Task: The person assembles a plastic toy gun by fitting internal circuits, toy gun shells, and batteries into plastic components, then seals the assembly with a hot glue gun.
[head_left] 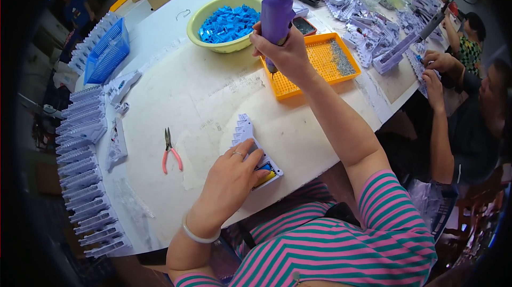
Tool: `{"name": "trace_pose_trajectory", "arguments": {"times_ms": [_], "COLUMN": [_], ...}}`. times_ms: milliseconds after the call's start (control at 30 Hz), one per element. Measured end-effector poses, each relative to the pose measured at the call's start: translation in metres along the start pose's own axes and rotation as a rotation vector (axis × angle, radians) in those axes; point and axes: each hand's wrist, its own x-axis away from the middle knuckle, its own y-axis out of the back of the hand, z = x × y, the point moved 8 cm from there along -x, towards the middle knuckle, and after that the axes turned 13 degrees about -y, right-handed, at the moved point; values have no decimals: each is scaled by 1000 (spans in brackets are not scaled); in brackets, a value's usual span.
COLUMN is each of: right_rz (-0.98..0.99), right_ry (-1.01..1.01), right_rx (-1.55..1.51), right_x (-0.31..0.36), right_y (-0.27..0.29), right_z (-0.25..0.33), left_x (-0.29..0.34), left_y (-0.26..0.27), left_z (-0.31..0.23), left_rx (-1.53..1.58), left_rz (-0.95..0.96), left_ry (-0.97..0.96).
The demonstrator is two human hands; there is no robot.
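My right hand [290,55] is wrapped round a purple electric screwdriver [277,17], which hangs by a metal hook and cable. Its tip points down over the left part of an orange tray [288,94] that holds a pile of small screws [342,58]. My left hand [226,177] grips a pale plastic housing [243,126] near the table's front edge, with its fingers across the middle. The housing has a stepped, toothed far end. Blue and yellow parts show in its near end, partly hidden by my fingers.
Red-handled pliers [172,153] lie on the white table. A light green basin [224,47] of blue pieces stands farther back. Pale housings [82,175] line the left edge beside a blue basket [106,52]. More parts [368,28] are heaped at right, where other people work.
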Motion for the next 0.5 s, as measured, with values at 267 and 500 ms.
{"name": "trace_pose_trajectory", "arguments": {"times_ms": [267,500], "right_rz": [-24,-74], "right_ry": [32,73], "right_rx": [-5,107], "right_x": [7,22], "right_y": [3,8], "right_z": [17,65], "left_x": [-39,-122], "left_y": [19,-27], "left_z": [6,22], "left_rx": [137,-151], "left_rz": [-1,-67], "left_ry": [-27,-368]}}
